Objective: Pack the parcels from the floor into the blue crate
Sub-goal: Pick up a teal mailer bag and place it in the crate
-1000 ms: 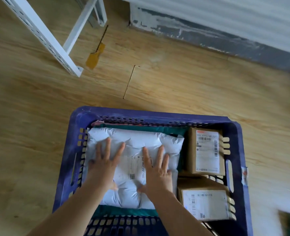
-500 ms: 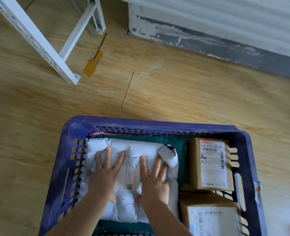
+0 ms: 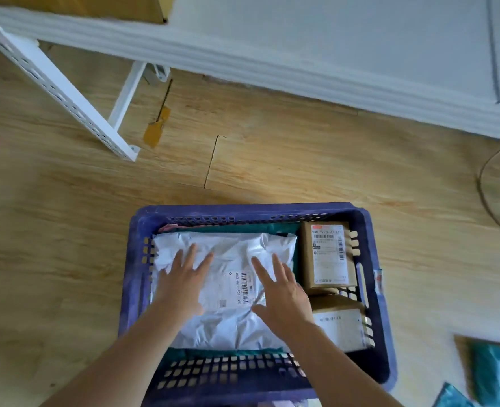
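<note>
The blue crate (image 3: 143, 277) stands on the wooden floor below centre. A white poly mailer (image 3: 228, 318) with a barcode label lies on top in its left part, over a teal parcel (image 3: 242, 229). My left hand (image 3: 181, 283) lies flat on the mailer's left side with fingers spread. My right hand (image 3: 281, 292) rests flat on its right side, fingers straight. Two cardboard boxes stand in the crate's right part, one at the back (image 3: 326, 257) and one at the front (image 3: 341, 324).
Teal parcels (image 3: 495, 374) lie on the floor at the lower right. A white metal rack frame (image 3: 66, 95) stands at the upper left, a white wall skirting (image 3: 301, 74) runs behind. A curved thin object (image 3: 486, 198) is at the right edge.
The camera has tilted up and back, showing more wall. Both hands have spread apart on the white mailer, which lies flatter than before.
</note>
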`<state>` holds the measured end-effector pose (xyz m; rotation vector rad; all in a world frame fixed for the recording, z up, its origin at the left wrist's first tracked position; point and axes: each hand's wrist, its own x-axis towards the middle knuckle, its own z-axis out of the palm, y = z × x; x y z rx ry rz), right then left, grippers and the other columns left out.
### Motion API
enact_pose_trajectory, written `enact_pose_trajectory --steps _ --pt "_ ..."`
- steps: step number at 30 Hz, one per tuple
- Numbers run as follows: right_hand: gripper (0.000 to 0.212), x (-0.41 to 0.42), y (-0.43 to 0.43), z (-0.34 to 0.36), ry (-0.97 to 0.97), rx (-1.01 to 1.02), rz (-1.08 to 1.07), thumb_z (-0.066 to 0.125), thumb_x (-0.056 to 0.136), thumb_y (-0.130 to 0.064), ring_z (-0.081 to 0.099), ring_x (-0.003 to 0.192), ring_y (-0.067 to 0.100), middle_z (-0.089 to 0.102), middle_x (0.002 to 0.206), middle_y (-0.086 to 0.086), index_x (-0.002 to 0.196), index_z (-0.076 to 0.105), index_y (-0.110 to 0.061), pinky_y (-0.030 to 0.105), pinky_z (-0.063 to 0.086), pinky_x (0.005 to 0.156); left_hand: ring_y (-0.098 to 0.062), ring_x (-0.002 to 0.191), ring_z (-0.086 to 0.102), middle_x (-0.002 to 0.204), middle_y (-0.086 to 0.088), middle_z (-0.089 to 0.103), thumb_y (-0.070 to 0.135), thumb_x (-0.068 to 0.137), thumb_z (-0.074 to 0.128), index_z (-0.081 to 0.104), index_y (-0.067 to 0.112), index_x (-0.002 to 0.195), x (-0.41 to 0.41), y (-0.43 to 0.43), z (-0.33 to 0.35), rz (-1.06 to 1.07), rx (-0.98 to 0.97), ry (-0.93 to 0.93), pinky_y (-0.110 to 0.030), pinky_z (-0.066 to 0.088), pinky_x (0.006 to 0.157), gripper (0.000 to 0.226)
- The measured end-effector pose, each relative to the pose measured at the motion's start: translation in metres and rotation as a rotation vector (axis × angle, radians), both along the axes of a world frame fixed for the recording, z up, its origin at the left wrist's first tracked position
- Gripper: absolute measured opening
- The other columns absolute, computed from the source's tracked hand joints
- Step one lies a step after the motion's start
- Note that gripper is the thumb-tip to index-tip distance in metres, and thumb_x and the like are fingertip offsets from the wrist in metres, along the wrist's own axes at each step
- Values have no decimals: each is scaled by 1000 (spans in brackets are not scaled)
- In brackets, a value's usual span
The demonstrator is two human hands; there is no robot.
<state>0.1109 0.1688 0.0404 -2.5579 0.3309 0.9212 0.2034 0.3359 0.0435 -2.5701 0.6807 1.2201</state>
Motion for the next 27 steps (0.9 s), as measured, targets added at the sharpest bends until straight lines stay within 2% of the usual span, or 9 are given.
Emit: enact_pose_trajectory --steps 6,11,16,19,21,24,27 --pt "70 -26 -32 122 -98 -13 -183 48 96 -33 12 145 20 4 159 -2 150 4 -35 36 38 106 -21 141 24 155 -3 17 40 93 52 29 24 145 -4 -36 118 -162 -150 -103 -42 26 112 59" --pt "60 -58 -61 228 -221 -31 -329 46 95 -29 23 138 18 20 153 -6 147 18 -32 35 45 96 -19 134 37 151 1 26 39 95 49 36 24 142 -26 -77 224 -271 -305 -138 -35 28 109 51" --pt "55 -111 -85 312 -311 -61 -467 45 94 -27 24 137 16 24 152 -7 145 25 -31 32 36 104 -17 125 45 146 4 35 34 94 51 42 22 139 -61 -122 310 -402 -413 -136 -30 33 104 47" --pt "52 -156 -107 348 -345 -81 -581 44 96 -29 25 138 15 26 152 -6 145 26 -32 30 30 108 -23 117 54 137 0 49 25 89 61 56 16 129 -94 -159 348 -475 -539 -133 -33 40 94 41" --pt "53 -190 -125 365 -351 -120 -640 44 97 -31 25 138 16 27 152 -6 146 25 -32 31 30 109 -23 120 52 138 0 49 24 89 61 55 16 129 -120 -188 368 -529 -602 -127 -33 39 97 41" --pt "53 -243 -153 379 -355 -175 -725 44 97 -34 28 136 15 29 151 -8 146 24 -32 29 32 106 -16 129 41 146 6 37 31 95 49 42 23 139 -161 -233 384 -631 -607 -108 -29 29 107 45" --pt "52 -295 -183 380 -350 -185 -832 44 97 -36 32 134 16 33 148 -8 145 27 -32 30 35 105 -13 133 33 148 9 31 31 97 43 35 26 143 -204 -277 392 -707 -616 -92 -28 22 111 46"
